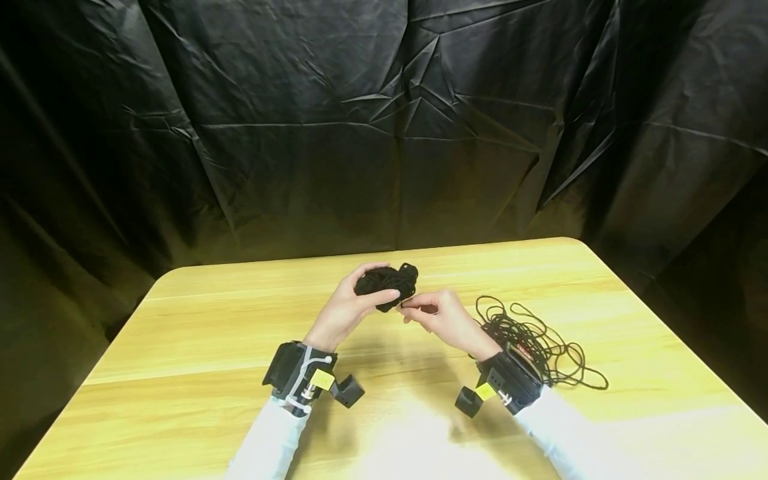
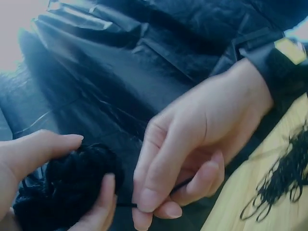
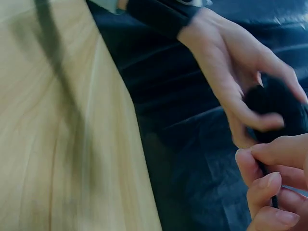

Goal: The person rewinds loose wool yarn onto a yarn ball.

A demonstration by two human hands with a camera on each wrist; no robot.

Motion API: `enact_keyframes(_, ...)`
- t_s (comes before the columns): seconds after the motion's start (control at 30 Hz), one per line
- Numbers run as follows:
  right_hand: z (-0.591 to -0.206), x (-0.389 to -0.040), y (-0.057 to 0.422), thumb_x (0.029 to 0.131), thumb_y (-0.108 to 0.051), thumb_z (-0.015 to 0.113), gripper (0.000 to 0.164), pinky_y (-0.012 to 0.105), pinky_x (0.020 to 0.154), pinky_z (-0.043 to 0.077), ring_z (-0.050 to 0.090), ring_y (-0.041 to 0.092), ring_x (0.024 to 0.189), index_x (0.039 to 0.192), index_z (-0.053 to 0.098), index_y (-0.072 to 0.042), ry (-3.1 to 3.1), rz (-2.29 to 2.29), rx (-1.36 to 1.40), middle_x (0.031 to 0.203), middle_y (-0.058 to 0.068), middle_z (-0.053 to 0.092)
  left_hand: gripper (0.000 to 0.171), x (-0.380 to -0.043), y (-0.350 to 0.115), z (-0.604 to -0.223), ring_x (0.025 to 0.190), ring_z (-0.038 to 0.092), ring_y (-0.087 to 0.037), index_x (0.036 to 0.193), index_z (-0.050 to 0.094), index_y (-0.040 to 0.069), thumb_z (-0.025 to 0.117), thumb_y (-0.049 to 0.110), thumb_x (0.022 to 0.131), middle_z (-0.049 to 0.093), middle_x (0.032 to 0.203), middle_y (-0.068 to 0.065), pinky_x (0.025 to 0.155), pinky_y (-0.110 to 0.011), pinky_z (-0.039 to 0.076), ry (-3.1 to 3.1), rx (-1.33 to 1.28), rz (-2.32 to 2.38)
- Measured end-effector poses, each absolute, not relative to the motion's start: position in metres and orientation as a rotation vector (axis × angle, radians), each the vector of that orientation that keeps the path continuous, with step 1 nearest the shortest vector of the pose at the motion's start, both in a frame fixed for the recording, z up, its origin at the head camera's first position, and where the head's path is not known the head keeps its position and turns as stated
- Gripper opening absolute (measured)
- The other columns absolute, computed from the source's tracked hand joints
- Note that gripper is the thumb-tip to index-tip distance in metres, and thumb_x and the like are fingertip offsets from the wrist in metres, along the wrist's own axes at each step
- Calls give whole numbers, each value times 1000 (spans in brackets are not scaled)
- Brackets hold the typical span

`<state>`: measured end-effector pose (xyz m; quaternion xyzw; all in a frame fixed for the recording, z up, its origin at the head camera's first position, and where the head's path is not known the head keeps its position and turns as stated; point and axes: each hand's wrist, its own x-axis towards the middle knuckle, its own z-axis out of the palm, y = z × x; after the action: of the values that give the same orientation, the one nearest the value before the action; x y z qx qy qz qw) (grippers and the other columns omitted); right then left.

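Note:
A wound bundle of black cord (image 1: 384,285) is held up over the table by my left hand (image 1: 346,308), whose fingers and thumb curl round it. Close at its right, my right hand (image 1: 445,321) pinches a single strand of the cord (image 2: 127,205) between thumb and fingertips. In the left wrist view that strand runs from the bundle into the right fingers and out across the palm. The right wrist view shows the bundle (image 3: 276,107) in the left hand, just beyond the pinching right fingers (image 3: 267,154).
A loose tangle of black cord (image 1: 534,337) lies on the wooden table (image 1: 198,333) at the right, partly behind the right wrist. Black sheeting (image 1: 312,167) hangs behind the table's far edge. Each wrist wears a black strap with a small camera block (image 1: 348,391).

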<state>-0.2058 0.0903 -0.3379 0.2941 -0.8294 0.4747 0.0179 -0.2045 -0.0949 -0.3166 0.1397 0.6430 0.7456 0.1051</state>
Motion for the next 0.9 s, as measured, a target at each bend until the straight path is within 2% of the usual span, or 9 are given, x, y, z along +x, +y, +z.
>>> enact_keyframes(0.17,-334,-196,85,86,-11,57,14,18,54,44,52,3,60,92,69,-6,-2565,1209,1089,74,1,66,45,-204,-92,-319,100,55,-18,115,50,10,71,14,75,58,111,-8,86,-33,42,2189,352,2132)
enact_keyframes(0.3,-325,-189,85,86,-9,57,14,19,65,47,59,7,73,93,68,-4,-2519,1094,1196,78,1,67,39,-205,-91,-322,103,55,-16,108,56,11,73,17,73,61,106,-5,89,-36,40,2328,344,2075)
enact_keyframes(0.4,-315,-187,88,84,-8,59,14,18,60,45,57,6,70,94,68,-3,-2501,1085,1197,79,1,67,39,-205,-91,-322,104,55,-17,109,57,11,72,16,74,61,106,-6,89,-36,42,2379,403,2030)
enact_keyframes(0.53,-306,-189,95,83,-10,62,14,19,47,39,49,5,55,94,69,-7,-2512,1208,1110,76,-2,66,41,-205,-92,-322,106,54,-19,115,56,11,70,15,76,61,109,-6,88,-38,43,2381,505,1960)
enact_keyframes(0.63,-302,-193,101,83,-14,62,14,21,42,37,46,10,49,95,68,-9,-2517,1331,1029,75,-2,65,45,-204,-92,-322,106,54,-21,119,54,11,70,15,76,61,111,-7,86,-39,45,2371,548,1909)
enact_keyframes(0.8,-297,-199,108,84,-13,60,17,23,43,35,47,16,49,98,67,-6,-2484,1523,903,73,4,64,49,-203,-91,-321,96,58,-25,121,50,8,70,10,76,58,111,-12,77,-35,51,2313,632,1855)
enact_keyframes(0.9,-296,-202,110,85,-11,60,19,23,45,37,46,17,50,100,66,-2,-2433,1653,843,74,8,63,47,-204,-90,-321,94,59,-24,119,51,8,69,7,76,57,111,-11,78,-34,50,2297,738,1795)
